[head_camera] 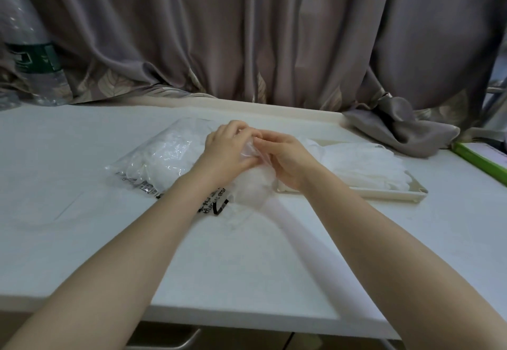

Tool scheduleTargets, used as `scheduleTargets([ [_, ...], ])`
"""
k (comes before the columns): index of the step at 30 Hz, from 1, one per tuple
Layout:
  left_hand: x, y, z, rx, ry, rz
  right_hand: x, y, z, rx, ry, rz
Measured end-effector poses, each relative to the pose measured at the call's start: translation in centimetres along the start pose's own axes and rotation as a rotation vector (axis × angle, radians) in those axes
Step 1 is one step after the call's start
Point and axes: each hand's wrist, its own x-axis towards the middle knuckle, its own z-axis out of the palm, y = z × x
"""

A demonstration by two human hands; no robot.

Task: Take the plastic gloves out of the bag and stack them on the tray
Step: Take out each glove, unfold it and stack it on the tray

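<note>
A clear plastic bag [153,163] with black print, holding white gloves, lies on the white table left of centre. A cream tray [389,195] sits to the right, with a pile of translucent gloves [362,163] on it. Between bag and tray, my left hand [227,152] and my right hand [285,160] meet and pinch one translucent plastic glove [253,185], which hangs down from the fingers to the table. The fingertips are partly hidden by the glove's film.
A large water bottle [30,47] stands at the back left. Grey curtains [247,34] hang behind the table, with a bunched end [403,130] lying at the back right. A green-edged box [482,160] sits at the right edge. A drawer handle [164,340] shows below the table's front edge.
</note>
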Motion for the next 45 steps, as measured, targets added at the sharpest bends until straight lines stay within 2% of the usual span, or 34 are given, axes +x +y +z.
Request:
scheduleTargets([
  [3, -0.4, -0.6, 0.2, 0.016, 0.191, 0.146, 0.1, -0.9, -0.6, 0.079, 0.178, -0.041],
  [7, -1.1, -1.6, -0.6, 0.083, 0.416, 0.199, 0.4, -2.4, -2.3, 0.248, 0.304, -0.151],
  [10, -0.9, -3.3, -0.9, 0.416, 0.429, 0.295, 0.4, -4.2, -3.8, 0.489, 0.313, -0.220],
  [11, -0.9, -3.7, -1.0, 0.586, 0.321, 0.291, 0.4, -4.7, -4.2, 0.559, 0.289, -0.239],
  [12, -0.9, -3.7, -1.1, 0.730, 0.117, 0.209, 0.4, -5.3, -4.5, 0.617, 0.257, -0.256],
  [14, -1.2, -2.9, -1.2, 0.834, -0.344, -0.133, 0.3, -6.0, -4.9, 0.719, 0.156, -0.279],
  [15, -1.3, -2.5, -1.4, 0.806, -0.516, -0.306, 0.1, -6.2, -4.8, 0.748, 0.083, -0.284],
  [16, -1.2, -2.1, -1.6, 0.762, -0.591, -0.410, 0.0, -6.2, -4.9, 0.757, 0.009, -0.281],
  [17, -1.0, -1.4, -1.9, 0.732, -0.595, -0.444, -0.1, -6.2, -5.1, 0.754, -0.054, -0.284],
  [18, -0.7, -0.8, -2.1, 0.725, -0.555, -0.445, -0.2, -6.1, -5.2, 0.738, -0.094, -0.277],
  [20, 0.2, 1.1, -2.5, 0.658, -0.344, -0.392, -1.0, -6.1, -5.3, 0.698, -0.162, -0.239],
  [21, 0.7, 2.3, -2.7, 0.527, -0.234, -0.339, -1.6, -6.1, -5.1, 0.664, -0.186, -0.219],
  [23, 1.6, 5.8, -3.3, 0.059, -0.095, -0.171, -2.8, -6.7, -4.8, 0.566, -0.202, -0.213],
  [25, 2.2, 9.1, -3.8, -0.420, -0.110, -0.039, -4.1, -7.6, -4.5, 0.432, -0.200, -0.189],
  [27, 2.9, 11.1, -3.9, -0.673, -0.205, -0.016, -5.0, -8.4, -4.7, 0.288, -0.203, -0.141],
  [29, 3.8, 12.4, -4.0, -0.730, -0.269, -0.030, -5.6, -9.3, -5.5, 0.137, -0.168, -0.142],
  [31, 4.5, 13.4, -3.9, -0.738, -0.263, -0.049, -6.1, -9.8, -6.8, -0.048, -0.011, -0.182],
  [33, 4.9, 13.9, -3.7, -0.790, -0.255, -0.077, -6.6, -9.7, -7.9, -0.098, 0.081, -0.165],
  [37, 5.7, 15.0, -2.3, -0.878, -0.166, -0.193, -8.8, -8.0, -9.6, -0.142, -0.155, -0.035],
  [39, 6.3, 15.0, -1.7, -0.905, -0.114, -0.272, -9.3, -7.3, -10.2, -0.224, -0.175, -0.001],
  [42, 7.0, 15.1, -0.9, -0.973, -0.057, -0.363, -9.6, -7.5, -11.2, -0.308, -0.047, 0.032],
  [45, 7.6, 14.9, -0.7, -1.060, -0.038, -0.342, -9.7, -8.1, -12.3, -0.363, 0.093, 0.014],
])
